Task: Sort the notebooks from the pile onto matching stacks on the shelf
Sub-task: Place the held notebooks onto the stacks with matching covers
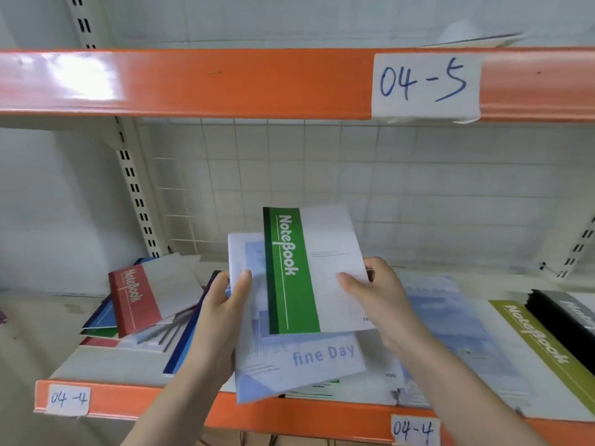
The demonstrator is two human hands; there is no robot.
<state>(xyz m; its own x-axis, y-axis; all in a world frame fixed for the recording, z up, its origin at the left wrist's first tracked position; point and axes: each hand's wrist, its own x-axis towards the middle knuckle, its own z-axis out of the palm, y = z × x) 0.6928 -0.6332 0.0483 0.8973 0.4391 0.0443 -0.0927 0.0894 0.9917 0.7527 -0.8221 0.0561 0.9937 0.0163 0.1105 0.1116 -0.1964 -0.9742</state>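
Fingers of the right hand (376, 294) pinch the thin green-and-white paper notebook (314, 272), likely lifting it off to sort. Left hand (225, 304) grips the pale blue "fine Day" notebook (299, 358) underneath, held above the orange-edged shelf (225, 410). The messy pile (138, 304) lies left; the neat yellow-green stack (541, 346) sits right.

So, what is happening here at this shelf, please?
A person is sorting notebooks at the shelf labelled 04-4. The right hand pinches a green notebook, and the left hand holds a pale blue "fine Day" notebook under it. A messy pile with a red notebook on top lies at the left. At the right lie a blue stack, an olive notebook and a black one.
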